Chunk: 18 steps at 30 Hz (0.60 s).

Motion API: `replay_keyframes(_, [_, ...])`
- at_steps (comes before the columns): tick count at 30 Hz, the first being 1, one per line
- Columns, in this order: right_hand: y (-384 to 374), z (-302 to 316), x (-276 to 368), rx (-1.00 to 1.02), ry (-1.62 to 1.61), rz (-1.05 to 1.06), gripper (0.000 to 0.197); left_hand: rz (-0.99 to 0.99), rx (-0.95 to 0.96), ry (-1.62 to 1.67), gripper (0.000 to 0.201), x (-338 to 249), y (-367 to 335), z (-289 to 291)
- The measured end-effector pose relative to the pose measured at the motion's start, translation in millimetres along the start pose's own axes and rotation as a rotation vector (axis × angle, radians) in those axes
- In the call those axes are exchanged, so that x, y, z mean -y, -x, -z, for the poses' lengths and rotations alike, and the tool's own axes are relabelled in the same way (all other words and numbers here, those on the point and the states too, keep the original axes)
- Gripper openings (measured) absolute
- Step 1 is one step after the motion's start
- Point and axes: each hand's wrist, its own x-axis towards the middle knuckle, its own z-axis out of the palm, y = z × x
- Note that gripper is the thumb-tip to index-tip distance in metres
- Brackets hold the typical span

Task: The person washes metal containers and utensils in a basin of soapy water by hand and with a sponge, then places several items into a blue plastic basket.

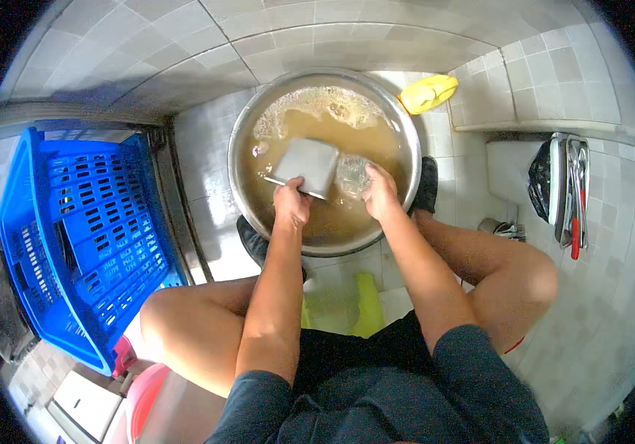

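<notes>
While our right hand (381, 192) holds a scourer (351, 175) and our left hand (292, 203) pinches the grey pan (311, 161), we judge it stiff, slippery, best gripped by its rim (316, 195)

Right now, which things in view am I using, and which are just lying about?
In use:
metal basin of brown water
grey rectangular pan, in your left hand
silvery scouring pad, in your right hand

Apparently just lying about:
blue plastic crate
yellow bottle
red-handled utensil

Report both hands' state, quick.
Left hand: closed on the near edge of a square grey metal pan.
Right hand: holding a silvery scouring pad.
</notes>
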Motion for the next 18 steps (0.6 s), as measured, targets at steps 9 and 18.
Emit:
replay_keyframes(9, [77.0, -76.7, 10.9, 0.622, 1.211, 1.05, 0.044, -0.07, 0.337, -0.209, 0.042, -11.0, 7.1, 10.3])
replay_keyframes(18, [45.3, -56.8, 25.1, 0.242, 1.553, 0.921, 0.061, -0.057, 0.444, -0.618, 0.036, -6.0, 65.3, -16.2])
